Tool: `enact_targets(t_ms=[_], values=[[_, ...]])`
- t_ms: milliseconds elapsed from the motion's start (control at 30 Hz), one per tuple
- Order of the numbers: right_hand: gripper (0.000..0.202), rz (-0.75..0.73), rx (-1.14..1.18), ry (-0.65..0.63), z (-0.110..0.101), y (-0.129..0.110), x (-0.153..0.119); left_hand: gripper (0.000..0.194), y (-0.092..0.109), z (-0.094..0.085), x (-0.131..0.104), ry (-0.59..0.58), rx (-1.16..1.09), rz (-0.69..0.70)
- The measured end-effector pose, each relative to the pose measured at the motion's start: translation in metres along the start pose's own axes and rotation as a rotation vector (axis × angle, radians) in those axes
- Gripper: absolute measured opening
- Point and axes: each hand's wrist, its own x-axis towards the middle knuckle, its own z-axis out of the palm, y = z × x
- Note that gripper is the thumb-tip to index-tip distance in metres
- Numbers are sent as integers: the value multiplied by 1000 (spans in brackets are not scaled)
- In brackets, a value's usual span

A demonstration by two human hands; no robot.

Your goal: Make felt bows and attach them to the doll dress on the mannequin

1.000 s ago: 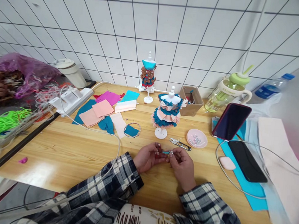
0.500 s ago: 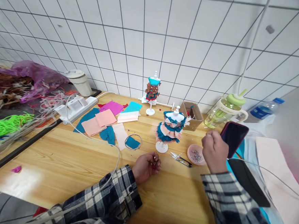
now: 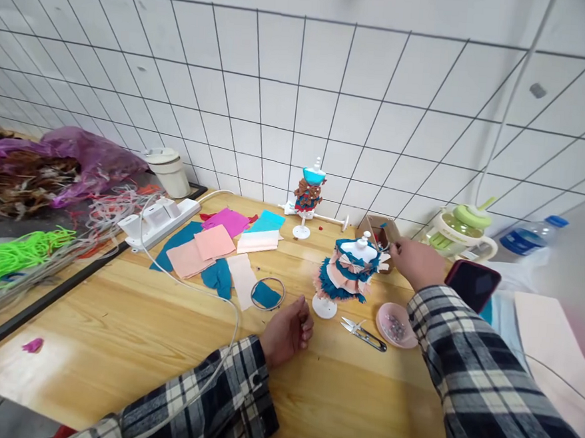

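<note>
Over grainy wood (image 3: 139,335), left hand (image 3: 287,332) curls loosely, right hand (image 3: 416,260) tighter by cardboard box (image 3: 372,228), holdings unclear

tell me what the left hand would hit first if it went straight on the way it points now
Likely the white base of the near mannequin, just ahead of the left hand; the hand's height is hard to judge, so it might pass above.

Glossy wooden table (image 3: 163,343), matt cardboard box (image 3: 389,227)
</note>
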Motion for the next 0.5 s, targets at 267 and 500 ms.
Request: enact_targets(t_ms=[267,500], values=[[35,-118,50,23,3,1,14,29,0,-1,7,104,51,50],[37,-141,97,29,5,3,15,29,4,-1,4,88,-15,97]])
